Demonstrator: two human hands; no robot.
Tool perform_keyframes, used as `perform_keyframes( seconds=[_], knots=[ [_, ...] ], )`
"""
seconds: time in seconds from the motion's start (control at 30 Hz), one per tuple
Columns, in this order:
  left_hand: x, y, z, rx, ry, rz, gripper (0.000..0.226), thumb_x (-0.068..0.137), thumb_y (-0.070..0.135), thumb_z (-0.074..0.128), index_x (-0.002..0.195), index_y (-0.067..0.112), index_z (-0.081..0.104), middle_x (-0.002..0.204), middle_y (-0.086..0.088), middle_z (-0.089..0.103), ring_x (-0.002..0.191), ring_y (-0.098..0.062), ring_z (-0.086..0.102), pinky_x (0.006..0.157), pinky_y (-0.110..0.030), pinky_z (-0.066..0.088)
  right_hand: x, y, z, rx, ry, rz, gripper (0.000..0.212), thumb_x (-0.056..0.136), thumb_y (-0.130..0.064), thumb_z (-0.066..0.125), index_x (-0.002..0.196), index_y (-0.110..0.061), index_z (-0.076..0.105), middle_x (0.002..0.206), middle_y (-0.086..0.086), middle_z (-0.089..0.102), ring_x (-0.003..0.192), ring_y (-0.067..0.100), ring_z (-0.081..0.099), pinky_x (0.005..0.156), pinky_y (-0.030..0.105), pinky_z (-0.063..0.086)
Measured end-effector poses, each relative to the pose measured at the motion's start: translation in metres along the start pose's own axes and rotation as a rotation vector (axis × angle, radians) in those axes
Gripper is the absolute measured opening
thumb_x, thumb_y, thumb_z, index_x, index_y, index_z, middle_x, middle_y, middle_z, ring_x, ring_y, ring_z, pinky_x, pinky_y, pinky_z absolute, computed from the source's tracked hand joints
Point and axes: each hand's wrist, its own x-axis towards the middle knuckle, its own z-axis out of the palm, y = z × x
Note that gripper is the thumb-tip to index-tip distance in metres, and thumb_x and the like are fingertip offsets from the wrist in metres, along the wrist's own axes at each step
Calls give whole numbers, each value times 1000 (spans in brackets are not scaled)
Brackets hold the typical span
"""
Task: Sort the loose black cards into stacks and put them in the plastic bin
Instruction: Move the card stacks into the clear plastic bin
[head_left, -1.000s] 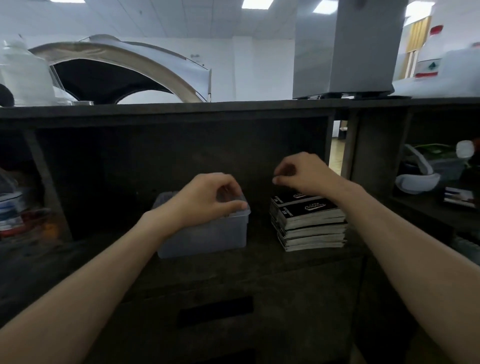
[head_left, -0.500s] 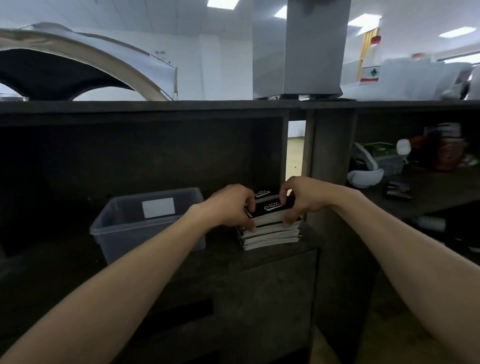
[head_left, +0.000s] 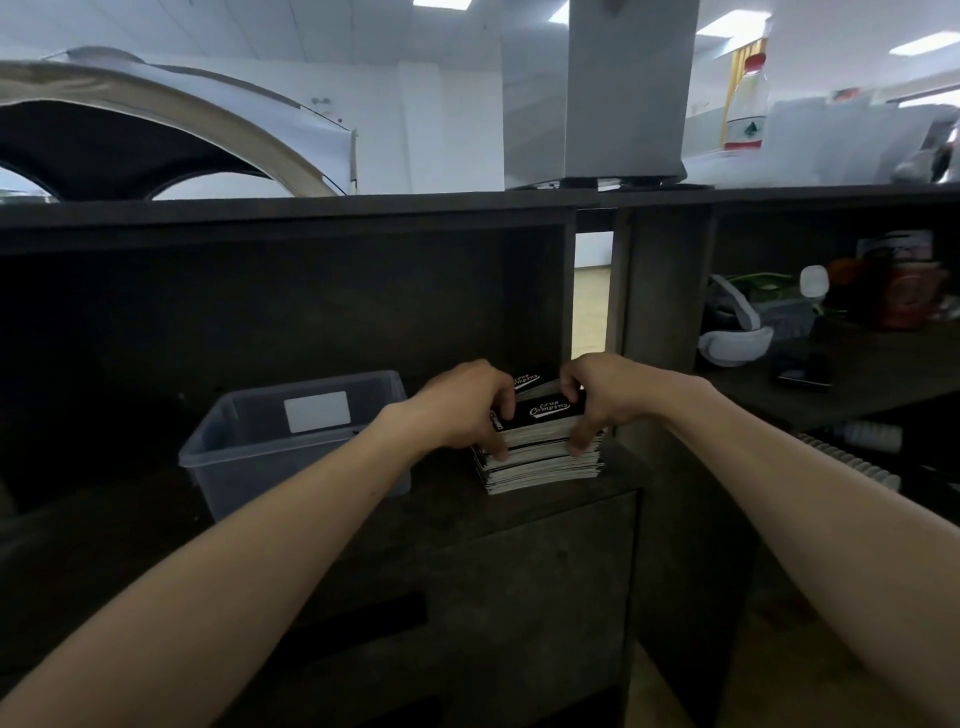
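Observation:
A pile of black cards (head_left: 543, 460) with white lettering sits on the dark shelf, right of centre. My left hand (head_left: 467, 408) grips the upper part of the pile from its left side, fingers curled down over the edge. My right hand (head_left: 597, 397) grips the same upper cards from the right, thumb low on the side. The top card (head_left: 548, 410) shows between the hands. A translucent plastic bin (head_left: 244, 457) with a white label stands just left of the pile; I see nothing inside it.
A shelf divider (head_left: 660, 322) rises right beside the pile. The compartment to the right holds a white headset (head_left: 735, 345), a dark phone (head_left: 802, 371) and a red container (head_left: 906, 291). A drawer front (head_left: 467, 597) lies below the shelf.
My left hand has left the bin and both hands have come down onto the pile, closing round its upper cards. The view has shifted so the bin sits further left.

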Motion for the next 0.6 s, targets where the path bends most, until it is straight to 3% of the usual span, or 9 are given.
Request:
perform_keyframes(
  seconds=[0.33,0.47,0.6],
  knots=[
    [1,5,2,38,9,67,40,69,39,89,93,31,58,115,6,53,107,-15,47,87,-37,51,-7,0,1,-18,3,-39,54,56,-25,91,82,-20,45,91,-3,56,80,15,53,56,24,41],
    [1,5,-4,5,19,48,41,65,47,89,85,36,56,110,6,49,98,-15,52,79,-33,53,-9,0,-14,-56,47,-70,52,54,-28,91,78,-21,46,87,-4,57,83,19,56,63,33,48],
    [-1,5,-25,-39,39,61,40,66,44,90,76,28,54,88,8,62,80,-14,58,62,-30,48,-14,-13,-37,-16,83,-113,51,54,-22,90,78,-19,45,85,-2,58,76,18,60,56,27,46]
  ],
)
